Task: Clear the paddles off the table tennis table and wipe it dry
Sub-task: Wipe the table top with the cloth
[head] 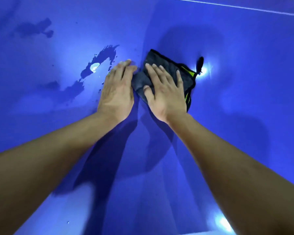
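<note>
Both forearms reach out over the blue tabletop, and no paddles show anywhere on it, so the work in hand looks like the drying. The right hand lies flat on a dark grey microfibre cloth with a green-edged hem, fingers spread and pressing, not closed round it. The left hand is just beside the cloth on its left, palm down on bare wet surface, its grip open and holding nothing.

Just left of the cloth lies a dark streaked puddle — the wet that remains — and farther left and beyond it a fainter damp patch. To do this well, I would sweep the cloth leftward through the puddle in overlapping passes, keep the palm flat for even pressure, and refold to a dry face once it smears. A white line crosses far beyond the cloth.
</note>
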### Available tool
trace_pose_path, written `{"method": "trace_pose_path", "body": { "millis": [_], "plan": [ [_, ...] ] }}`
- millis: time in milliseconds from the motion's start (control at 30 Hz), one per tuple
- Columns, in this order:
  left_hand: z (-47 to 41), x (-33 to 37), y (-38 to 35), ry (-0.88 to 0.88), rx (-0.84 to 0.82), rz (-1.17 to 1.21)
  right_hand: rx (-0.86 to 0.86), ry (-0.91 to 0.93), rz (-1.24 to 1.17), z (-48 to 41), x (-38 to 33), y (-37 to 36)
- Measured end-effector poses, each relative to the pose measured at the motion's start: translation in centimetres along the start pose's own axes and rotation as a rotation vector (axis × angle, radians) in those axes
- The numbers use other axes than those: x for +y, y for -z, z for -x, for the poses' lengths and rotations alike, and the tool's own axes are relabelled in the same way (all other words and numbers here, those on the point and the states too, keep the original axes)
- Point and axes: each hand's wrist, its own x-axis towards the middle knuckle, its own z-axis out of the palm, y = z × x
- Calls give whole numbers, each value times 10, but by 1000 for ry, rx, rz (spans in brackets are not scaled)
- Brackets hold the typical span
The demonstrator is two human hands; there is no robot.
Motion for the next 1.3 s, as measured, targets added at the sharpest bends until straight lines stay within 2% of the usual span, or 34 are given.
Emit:
{"method": "trace_pose_path", "body": {
  "millis": [133,300,433,567,667,967,1100,1300],
  "plan": [
    [104,5,8,43,33,-38,6,-24,-14,91,-37,-6],
    [212,9,21,105,-11,-49,43,-51,-48,218,-92,-18],
    [255,21,30,135,-48,-50,50,-106,-95,289,-113,-19],
    [271,34,29,135,-57,-50,21,-95,-122,309,-107,-11],
    [256,50,20,94,-47,-46,29,-70,-135,299,-86,-6],
    [170,72,-8,-32,-83,-70,41,-223,-50,216,1,11],
    [101,68,-16,-45,-101,-64,47,-263,11,153,32,15],
    [-14,46,-40,-36,-33,-69,61,-278,38,10,80,16]
  ]
}}
